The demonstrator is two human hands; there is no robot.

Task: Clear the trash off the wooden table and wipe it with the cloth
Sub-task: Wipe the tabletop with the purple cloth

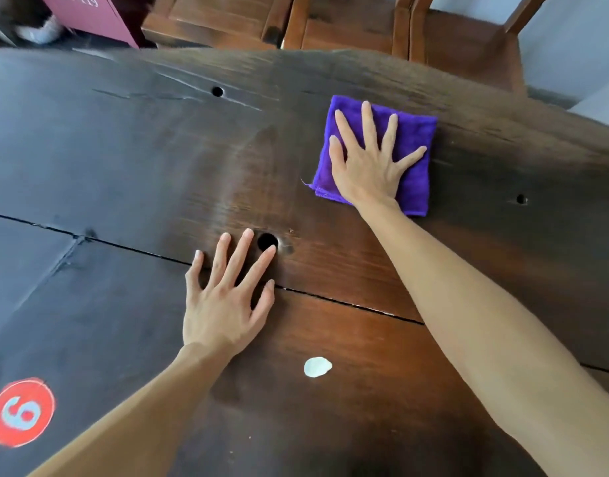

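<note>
Your right hand [368, 166] presses flat, fingers spread, on the folded purple cloth [413, 160] at the desk's [124, 149] far edge — grip released — while your left hand [227, 297] braces open.

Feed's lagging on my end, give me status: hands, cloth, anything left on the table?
Right hand flat on the purple cloth, far side of table. Left hand flat on bare wood. One small white scrap near edge.

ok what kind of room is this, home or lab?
Probably a dining area, home or eatery; can't tell which. Cues: a big dark wooden table, wooden chairs pushed in at its far edge, and a red round number sticker on the tabletop.
</note>
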